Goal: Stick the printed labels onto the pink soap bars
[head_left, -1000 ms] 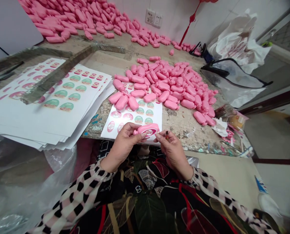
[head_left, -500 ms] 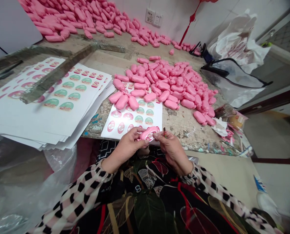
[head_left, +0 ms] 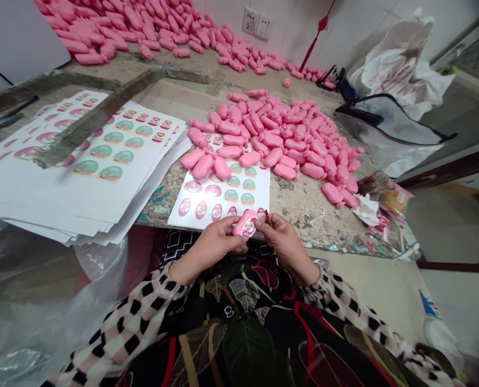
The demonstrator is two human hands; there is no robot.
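Observation:
My left hand (head_left: pixel 217 243) is closed round a pink toy sausage (head_left: pixel 244 220), just off the table's front edge. An oval pink-and-white sticker (head_left: pixel 249 229) lies on the sausage's side facing me. Against the sticker's right edge press the fingertips of my right hand (head_left: pixel 283 240). Between those fingers a slim dark-tipped tool (head_left: pixel 267 217) pokes up; its exact kind is too small to make out. Just beyond my hands lies a sticker sheet (head_left: pixel 223 194) with rows of pink and green labels. Several sausages from a pile (head_left: pixel 283 134) rest on its far part.
At left, a stack of printed sheets (head_left: pixel 62 188) is weighed down by a wooden bar (head_left: pixel 98 115). A larger heap of pink sausages (head_left: pixel 154 27) lies along the wall. Plastic bags (head_left: pixel 396 70) and scraps (head_left: pixel 366 208) are on the right. The worn table (head_left: pixel 295 207) ends before my lap.
The sausage has been tilted more upright in my left hand, its sticker turned further toward me. My right fingers stay at the sticker's edge. The view has shifted slightly.

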